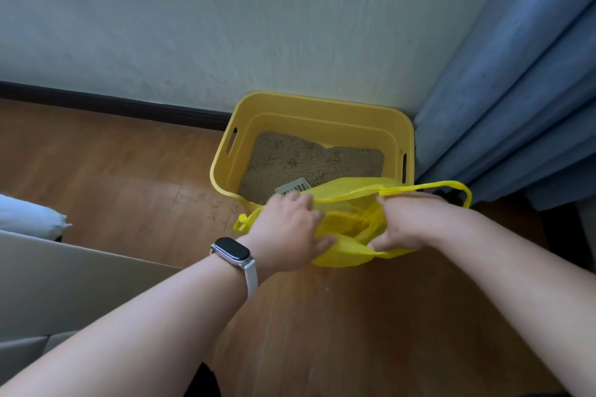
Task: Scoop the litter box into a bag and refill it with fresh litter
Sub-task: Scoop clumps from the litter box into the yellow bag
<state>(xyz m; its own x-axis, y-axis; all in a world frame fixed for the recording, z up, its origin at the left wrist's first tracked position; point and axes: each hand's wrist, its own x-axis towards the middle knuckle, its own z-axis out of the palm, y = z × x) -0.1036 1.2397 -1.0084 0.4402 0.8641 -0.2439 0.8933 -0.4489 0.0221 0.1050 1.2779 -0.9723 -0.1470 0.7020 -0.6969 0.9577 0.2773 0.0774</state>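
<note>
Two hands on one yellow bag, held low over the wood floor on the near side of the litter box. Left hand, the one with the watch, has its fingers curled over the bag's rim and the thumb tucked under, pinching the film. Right hand grips the opposite rim the same way, and the mouth is spread between them, facing up. One handle loop trails off to the right past the right wrist. The box sits against the wall, beside a blue curtain, directly beyond the fingers, with the bag's far edge overlapping its near wall. Litter covers the bottom, heaped unevenly. A pale slotted scoop lies on it at the near edge, just past the left fingertips. Only its head shows, and the handle and its axis are hidden behind hand and bag. Judgement: bag is being readied and scooping is not yet begun. The left hand is the nearer to the scoop, a short reach forward, but releasing its side would likely let the mouth sag shut.
</note>
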